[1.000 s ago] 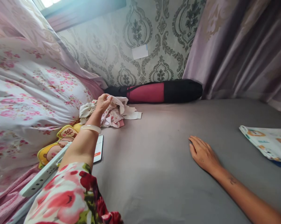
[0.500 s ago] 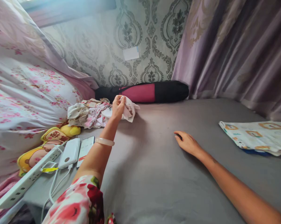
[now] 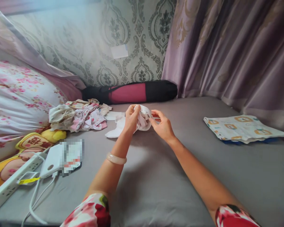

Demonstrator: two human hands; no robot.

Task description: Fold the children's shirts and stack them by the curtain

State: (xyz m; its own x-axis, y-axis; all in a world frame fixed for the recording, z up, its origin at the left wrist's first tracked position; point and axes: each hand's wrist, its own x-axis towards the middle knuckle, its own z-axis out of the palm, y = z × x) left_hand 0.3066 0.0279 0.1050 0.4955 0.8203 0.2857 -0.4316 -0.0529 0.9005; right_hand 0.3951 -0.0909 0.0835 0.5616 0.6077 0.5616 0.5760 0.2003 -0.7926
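A crumpled white garment [image 3: 144, 121], pinkish in its inner folds, is held just above the bed, and one part of it trails to the left. My left hand [image 3: 132, 118] is closed on its upper left edge, thumb on top. At the right edge, my right hand [image 3: 163, 125] has thumb and fingers on the cloth, the fingertips partly hidden by the folds. To the left lies a heap of small patterned clothes [image 3: 88, 116], with a white piece of cloth [image 3: 115, 115] between it and the garment.
A folded printed cloth [image 3: 241, 127] lies at the right. Against the wall rests a black and pink rolled bag [image 3: 130, 92]. At the left are a power strip [image 3: 16, 179], a white power bank [image 3: 52, 160], cables, a blurred-out phone [image 3: 72, 156] and a yellow plush toy [image 3: 31, 142].
My left hand has brought the white garment away from the clothes heap, toward me. My right hand has moved from the bare sheet up to the garment. The view has turned slightly right.
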